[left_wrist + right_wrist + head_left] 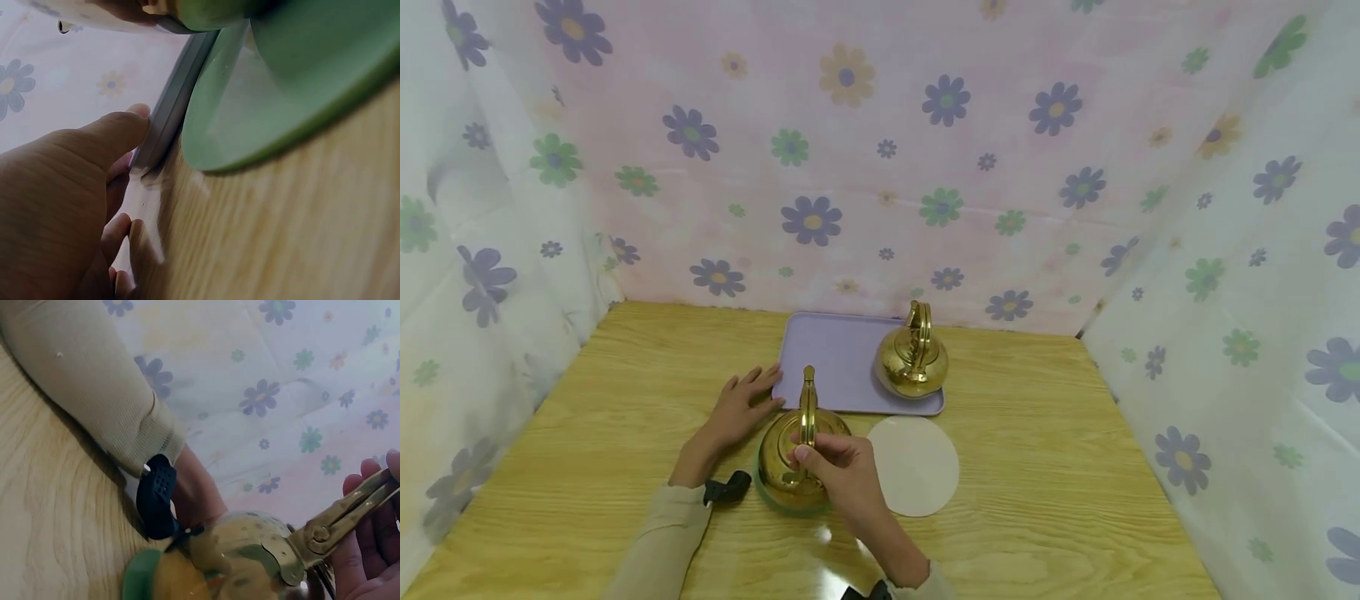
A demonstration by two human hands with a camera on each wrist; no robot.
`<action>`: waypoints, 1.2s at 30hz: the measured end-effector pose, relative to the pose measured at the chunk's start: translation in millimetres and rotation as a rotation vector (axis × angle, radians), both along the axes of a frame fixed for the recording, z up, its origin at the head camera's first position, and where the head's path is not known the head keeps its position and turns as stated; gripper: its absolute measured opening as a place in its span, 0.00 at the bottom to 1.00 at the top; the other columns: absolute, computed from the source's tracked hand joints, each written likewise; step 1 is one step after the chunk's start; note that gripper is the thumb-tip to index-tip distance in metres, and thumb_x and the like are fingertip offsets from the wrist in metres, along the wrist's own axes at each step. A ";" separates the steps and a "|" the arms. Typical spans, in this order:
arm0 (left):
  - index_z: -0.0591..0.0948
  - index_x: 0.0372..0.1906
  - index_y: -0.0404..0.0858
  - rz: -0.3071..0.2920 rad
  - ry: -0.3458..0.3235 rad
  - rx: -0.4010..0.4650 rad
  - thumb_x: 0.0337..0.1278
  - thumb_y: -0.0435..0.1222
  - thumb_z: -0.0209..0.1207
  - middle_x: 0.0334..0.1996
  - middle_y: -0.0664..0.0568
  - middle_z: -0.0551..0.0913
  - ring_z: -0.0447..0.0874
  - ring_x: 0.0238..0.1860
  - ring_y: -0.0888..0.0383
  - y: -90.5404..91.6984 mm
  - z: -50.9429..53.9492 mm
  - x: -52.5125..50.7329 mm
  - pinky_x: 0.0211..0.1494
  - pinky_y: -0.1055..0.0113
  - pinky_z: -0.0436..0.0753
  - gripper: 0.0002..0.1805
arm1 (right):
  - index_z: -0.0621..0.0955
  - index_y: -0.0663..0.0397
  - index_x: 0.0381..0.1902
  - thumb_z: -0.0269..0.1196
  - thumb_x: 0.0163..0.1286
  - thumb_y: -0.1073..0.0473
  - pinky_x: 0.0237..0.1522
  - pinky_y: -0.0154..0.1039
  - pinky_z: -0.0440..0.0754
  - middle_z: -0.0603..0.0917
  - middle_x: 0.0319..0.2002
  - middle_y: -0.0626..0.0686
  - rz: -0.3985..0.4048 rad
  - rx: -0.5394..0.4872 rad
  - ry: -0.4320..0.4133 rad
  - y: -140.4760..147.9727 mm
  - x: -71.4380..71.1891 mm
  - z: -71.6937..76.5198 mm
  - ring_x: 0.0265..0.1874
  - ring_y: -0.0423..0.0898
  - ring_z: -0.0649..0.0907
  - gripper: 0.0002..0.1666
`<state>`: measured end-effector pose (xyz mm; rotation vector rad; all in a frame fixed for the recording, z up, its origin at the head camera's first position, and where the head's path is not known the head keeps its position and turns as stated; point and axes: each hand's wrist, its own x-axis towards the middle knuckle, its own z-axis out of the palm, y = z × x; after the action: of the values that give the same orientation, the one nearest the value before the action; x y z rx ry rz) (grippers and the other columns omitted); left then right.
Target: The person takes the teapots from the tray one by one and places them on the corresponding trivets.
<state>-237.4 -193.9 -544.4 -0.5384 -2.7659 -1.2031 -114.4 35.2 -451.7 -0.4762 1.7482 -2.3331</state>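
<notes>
- Right hand (pixel 848 473) grips near kettle (pixel 777 454) by its handle
- Left hand (pixel 737 410), fingers loose, touches tray (pixel 835 367)
- Looks like kettle moving, so hold it level

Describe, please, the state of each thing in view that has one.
Tray: flat, partly covered.
Rear kettle: upright on Tray, handle raised.
Front kettle: handle raised, held.
Green disc: lying partly beneath Front kettle.
Cream disc: flat, uncovered.
Right grip: holding Front kettle's handle.
Left grip: touching Tray's edge.

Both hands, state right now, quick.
Left hand: open, touching the lilac tray at its edge.
Right hand: closed, holding the nearer gold kettle by its handle.
</notes>
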 end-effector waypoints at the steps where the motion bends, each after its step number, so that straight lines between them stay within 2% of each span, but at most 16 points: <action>1: 0.70 0.72 0.30 -0.004 0.001 0.002 0.70 0.40 0.61 0.75 0.39 0.66 0.54 0.77 0.29 -0.2 0.8 -0.3 0.77 0.30 0.40 0.31 | 0.79 0.85 0.51 0.64 0.72 0.66 0.48 0.33 0.86 0.88 0.42 0.67 0.001 0.016 0.015 1.7 -0.7 0.8 0.39 0.36 0.88 0.21; 4: 0.70 0.72 0.29 -0.011 -0.001 0.002 0.71 0.40 0.60 0.75 0.39 0.65 0.53 0.76 0.29 -0.3 2.5 -0.3 0.77 0.30 0.39 0.31 | 0.80 0.80 0.55 0.64 0.73 0.66 0.46 0.32 0.86 0.83 0.49 0.78 -0.001 0.071 0.049 10.1 -3.0 3.0 0.42 0.36 0.87 0.20; 8: 0.70 0.71 0.28 -0.004 -0.004 0.003 0.71 0.39 0.61 0.75 0.39 0.66 0.54 0.76 0.29 -0.6 2.0 2.0 0.76 0.30 0.39 0.31 | 0.80 0.76 0.57 0.64 0.73 0.65 0.49 0.34 0.86 0.82 0.55 0.75 -0.008 0.128 0.057 24.3 -5.7 0.4 0.46 0.37 0.87 0.21; 12: 0.70 0.71 0.28 -0.002 -0.009 0.007 0.71 0.39 0.61 0.74 0.39 0.66 0.53 0.76 0.29 -0.6 2.1 3.4 0.76 0.30 0.39 0.31 | 0.80 0.74 0.58 0.63 0.74 0.63 0.50 0.36 0.87 0.83 0.53 0.74 -0.015 0.153 0.067 37.7 -9.5 -9.2 0.44 0.39 0.89 0.21; 16: 0.70 0.71 0.28 -0.006 -0.006 0.004 0.71 0.40 0.60 0.75 0.39 0.66 0.53 0.77 0.29 -0.1 2.8 2.2 0.76 0.29 0.40 0.31 | 0.80 0.76 0.58 0.61 0.76 0.62 0.46 0.37 0.88 0.84 0.48 0.77 -0.033 0.142 0.120 51.4 -17.0 -21.9 0.40 0.38 0.88 0.21; 18: 0.70 0.72 0.29 -0.004 -0.006 0.006 0.71 0.40 0.61 0.74 0.40 0.66 0.53 0.77 0.29 -0.1 2.5 1.5 0.76 0.30 0.39 0.31 | 0.78 0.79 0.58 0.60 0.76 0.63 0.44 0.37 0.89 0.86 0.47 0.73 -0.047 0.126 0.144 59.1 -22.2 -28.0 0.40 0.38 0.88 0.22; 23: 0.70 0.72 0.29 -0.006 -0.003 0.007 0.70 0.39 0.61 0.74 0.40 0.66 0.54 0.77 0.30 -0.1 1.9 0.4 0.76 0.30 0.39 0.31 | 0.74 0.83 0.60 0.58 0.77 0.65 0.44 0.36 0.89 0.90 0.44 0.48 -0.087 0.080 0.142 80.0 -35.3 -36.8 0.40 0.37 0.88 0.24; 25: 0.70 0.72 0.29 -0.009 -0.001 0.002 0.71 0.39 0.61 0.75 0.40 0.66 0.54 0.77 0.30 -0.2 1.5 0.1 0.76 0.30 0.40 0.31 | 0.73 0.83 0.61 0.58 0.77 0.65 0.45 0.36 0.88 0.89 0.43 0.43 -0.105 0.071 0.129 87.8 -39.3 -37.8 0.40 0.38 0.88 0.24; 32: 0.69 0.72 0.29 -0.014 0.003 -0.004 0.70 0.39 0.61 0.75 0.39 0.66 0.54 0.77 0.30 -1.1 0.8 -1.0 0.76 0.30 0.40 0.32 | 0.72 0.80 0.64 0.58 0.78 0.63 0.47 0.38 0.88 0.90 0.44 0.43 -0.154 0.090 0.083 110.0 -51.4 -35.9 0.41 0.39 0.89 0.26; 36: 0.69 0.72 0.28 -0.014 0.004 -0.012 0.70 0.39 0.61 0.74 0.38 0.66 0.54 0.76 0.29 -1.0 0.9 0.3 0.76 0.29 0.40 0.32 | 0.70 0.82 0.66 0.56 0.80 0.60 0.47 0.36 0.88 0.90 0.44 0.43 -0.173 0.095 0.070 121.7 -57.5 -36.1 0.41 0.39 0.88 0.29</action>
<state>-237.1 -194.9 -543.5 -0.5613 -2.7728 -1.1871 -172.0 156.9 -487.8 -0.4099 1.9963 -2.3586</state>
